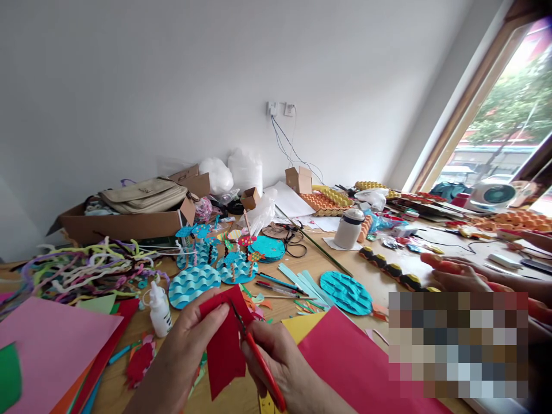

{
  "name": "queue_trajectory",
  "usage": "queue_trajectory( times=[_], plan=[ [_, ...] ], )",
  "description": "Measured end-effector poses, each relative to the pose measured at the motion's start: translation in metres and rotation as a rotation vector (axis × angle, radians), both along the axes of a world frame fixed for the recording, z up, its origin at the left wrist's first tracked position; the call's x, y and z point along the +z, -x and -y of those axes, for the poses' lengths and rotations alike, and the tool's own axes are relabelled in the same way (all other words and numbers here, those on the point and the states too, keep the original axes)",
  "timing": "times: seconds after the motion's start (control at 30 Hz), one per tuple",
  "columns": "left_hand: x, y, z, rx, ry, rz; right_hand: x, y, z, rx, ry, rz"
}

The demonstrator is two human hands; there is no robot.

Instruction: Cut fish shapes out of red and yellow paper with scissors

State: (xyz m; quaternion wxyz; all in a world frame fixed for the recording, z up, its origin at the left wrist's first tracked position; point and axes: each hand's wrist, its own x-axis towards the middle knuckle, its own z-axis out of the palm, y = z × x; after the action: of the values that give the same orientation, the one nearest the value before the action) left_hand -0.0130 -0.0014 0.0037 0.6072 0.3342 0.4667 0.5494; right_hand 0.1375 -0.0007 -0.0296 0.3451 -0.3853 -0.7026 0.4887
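My left hand [200, 330] pinches a piece of red paper [226, 359] near its top, thumb on the front. In my right hand [276, 351] are scissors with red handles [268, 374]; their dark blades lie at the paper's upper part, beside the left thumb. The lower part of the red paper hangs down between my hands. A white glue bottle [160, 310] stands left of my left hand. Just beyond my hands lie paper scraps [259, 300] and round blue wavy pieces [194, 286]. A larger red sheet [345, 359] lies to the right, over a yellow one.
Coloured sheets [56, 345] and a heap of pipe cleaners [95, 270] cover the left side. A cardboard box [125, 227] holds a beige bag. A white lidded container [348, 230] stands beyond a blue disc [346, 293]. At right, another person's hands [461, 279] hold an orange strip.
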Motion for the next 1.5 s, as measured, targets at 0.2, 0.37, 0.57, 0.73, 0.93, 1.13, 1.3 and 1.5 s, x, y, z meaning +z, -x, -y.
queue_trajectory(
  times=[0.2,0.37,0.57,0.73,0.93,1.13,1.3,1.5],
  plan=[
    [0.004,-0.001,-0.001,-0.039,-0.019,0.023,-0.005,-0.001,0.0,0.003,0.007,0.021],
    [0.002,-0.001,-0.001,-0.005,0.002,-0.001,-0.003,-0.001,0.0,0.002,0.032,0.028],
    [0.0,0.0,0.001,0.091,0.03,-0.018,0.002,0.001,0.001,0.01,0.058,0.019],
    [0.005,-0.005,0.001,0.022,-0.018,-0.047,0.001,0.0,0.002,0.026,0.106,0.005],
    [0.006,-0.005,0.0,0.106,0.001,-0.116,0.0,0.003,0.0,-0.006,0.015,0.027],
    [0.003,-0.002,0.0,0.079,0.015,-0.064,-0.001,0.003,0.001,-0.002,-0.019,0.008],
    [0.005,-0.004,0.001,0.007,-0.009,-0.038,-0.001,0.0,0.002,0.024,-0.018,0.014],
    [0.014,-0.01,0.004,0.048,0.019,0.016,0.0,0.0,0.003,0.012,-0.009,0.019]
  ],
)
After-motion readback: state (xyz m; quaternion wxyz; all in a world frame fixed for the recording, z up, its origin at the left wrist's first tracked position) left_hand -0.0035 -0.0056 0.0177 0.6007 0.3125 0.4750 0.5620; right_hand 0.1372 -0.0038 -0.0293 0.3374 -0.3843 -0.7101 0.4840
